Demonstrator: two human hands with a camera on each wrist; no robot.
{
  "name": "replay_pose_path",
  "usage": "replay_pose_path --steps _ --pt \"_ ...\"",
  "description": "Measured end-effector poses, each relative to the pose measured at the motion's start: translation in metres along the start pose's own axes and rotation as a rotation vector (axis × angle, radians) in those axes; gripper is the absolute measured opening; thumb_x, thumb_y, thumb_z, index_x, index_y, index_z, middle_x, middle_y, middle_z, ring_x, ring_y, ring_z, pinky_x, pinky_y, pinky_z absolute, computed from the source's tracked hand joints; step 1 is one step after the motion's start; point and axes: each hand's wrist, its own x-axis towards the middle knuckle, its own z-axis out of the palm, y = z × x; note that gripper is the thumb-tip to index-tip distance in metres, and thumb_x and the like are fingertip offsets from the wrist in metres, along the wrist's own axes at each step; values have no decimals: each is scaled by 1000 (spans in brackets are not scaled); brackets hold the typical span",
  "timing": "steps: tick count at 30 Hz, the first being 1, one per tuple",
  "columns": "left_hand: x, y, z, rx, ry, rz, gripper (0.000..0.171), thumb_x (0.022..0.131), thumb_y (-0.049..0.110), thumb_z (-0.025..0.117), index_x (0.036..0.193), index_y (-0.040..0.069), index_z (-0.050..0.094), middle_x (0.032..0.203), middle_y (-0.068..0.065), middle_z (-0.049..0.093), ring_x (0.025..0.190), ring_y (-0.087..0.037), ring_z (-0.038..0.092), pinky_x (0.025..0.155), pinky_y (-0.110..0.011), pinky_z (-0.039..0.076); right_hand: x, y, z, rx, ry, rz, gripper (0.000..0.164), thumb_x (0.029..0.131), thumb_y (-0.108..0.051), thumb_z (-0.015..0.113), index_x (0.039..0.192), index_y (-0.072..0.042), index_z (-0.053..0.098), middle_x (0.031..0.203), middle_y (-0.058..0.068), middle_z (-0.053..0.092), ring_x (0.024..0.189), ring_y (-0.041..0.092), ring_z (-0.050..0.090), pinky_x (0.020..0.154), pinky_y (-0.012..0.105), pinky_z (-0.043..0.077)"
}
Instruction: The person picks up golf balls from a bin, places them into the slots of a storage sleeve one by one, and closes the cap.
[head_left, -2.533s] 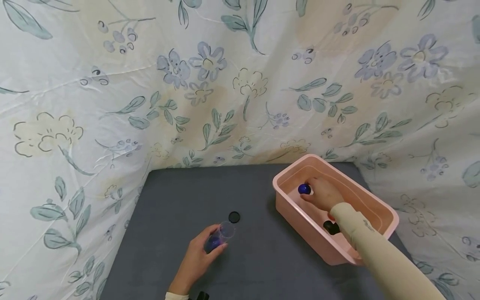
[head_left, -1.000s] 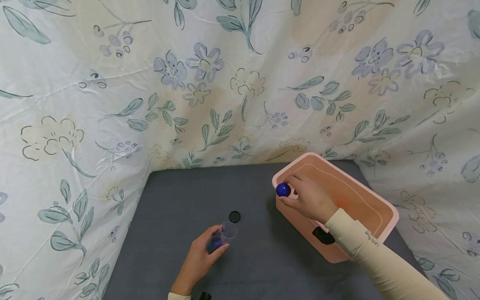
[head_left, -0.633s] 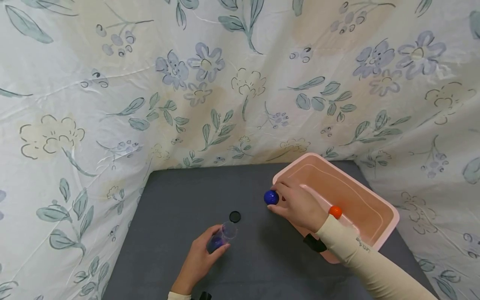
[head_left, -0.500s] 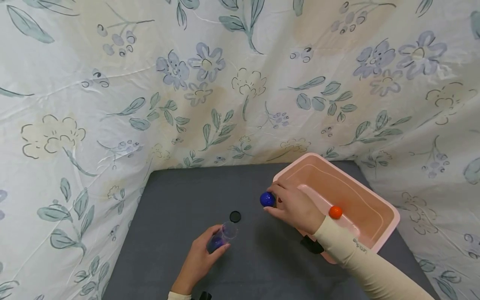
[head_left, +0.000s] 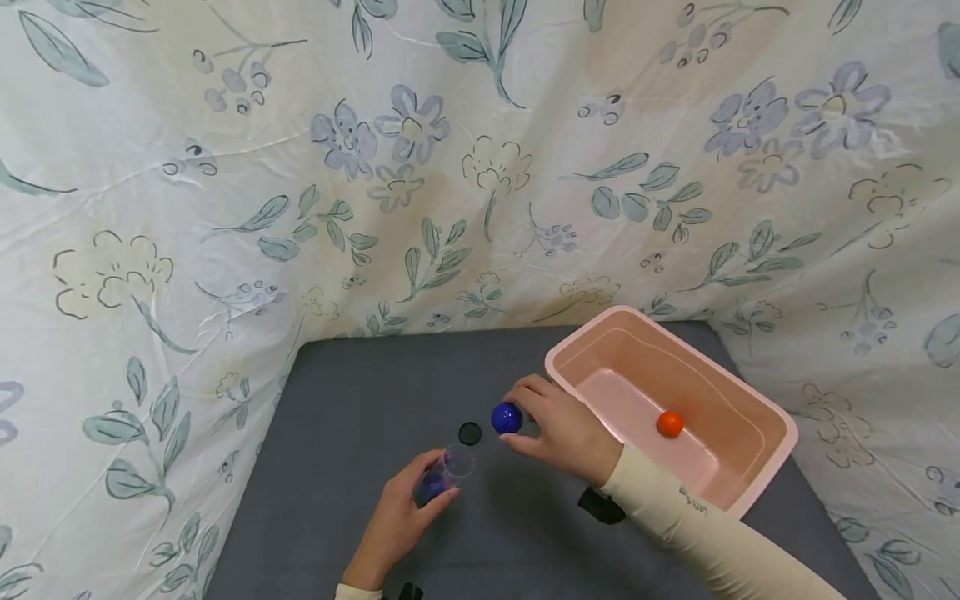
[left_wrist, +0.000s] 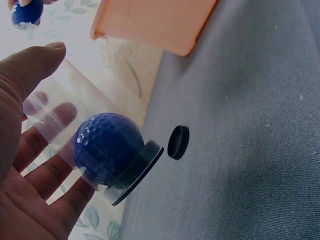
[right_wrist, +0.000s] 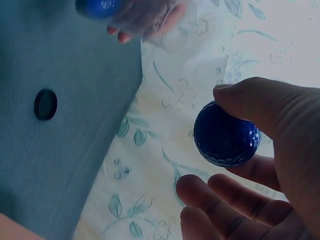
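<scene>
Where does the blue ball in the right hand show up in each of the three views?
Head: the blue ball is pinched by the right hand, mid-frame, left of the pink tub.
Left wrist: top left corner, small, past the clear tube that the left hand holds.
Right wrist: right of centre, between thumb and fingers.
Shared landmark: the black cap on the grey table.

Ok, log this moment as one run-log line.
left hand: grips clear tube, one blue ball inside | right hand: pinches blue ball near tube mouth | black cap: on table | orange ball: in pink bin
</scene>
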Motion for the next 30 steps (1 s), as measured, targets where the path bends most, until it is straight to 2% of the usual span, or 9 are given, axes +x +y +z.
replay_pose_path --steps 5,11,17,25,30 --pt "-1 0 0 5 -3 16 50 89 38 82 134 26 61 129 7 69 114 -12 70 96 -41 60 0 -6 6 -25 11 -36 46 88 -45 82 122 -19 69 122 0 66 86 6 61 75 23 55" --pt "-2 0 -1 -3 -3 32 49 90 37 81 134 28 61 129 9 69 113 -11 69 94 -38 61 0 -12 17 110 16 -86 42 87 -35 85 120 -16 68 120 0 64 83 4 61 71 17 56" --pt "-2 0 -1 -19 -9 36 51 90 33 82 136 21 62 130 9 69 112 -11 69 93 -37 61 1 -21 24 167 -33 -106 42 88 -35 84 120 -14 67 120 0 63 84 3 59 72 18 56" --pt "-3 2 0 -45 -2 49 51 89 29 84 134 36 60 130 12 68 114 -9 68 94 -37 60 1 -29 32 203 -91 -92 43 90 -39 82 121 -14 67 121 -3 62 88 2 61 77 17 57" --pt "-3 1 2 -31 11 104 51 90 27 83 135 33 59 131 10 69 116 -12 69 94 -38 61 1 -30 37 238 -114 -82 43 90 -39 82 122 -14 66 121 -3 62 89 2 61 79 18 58"
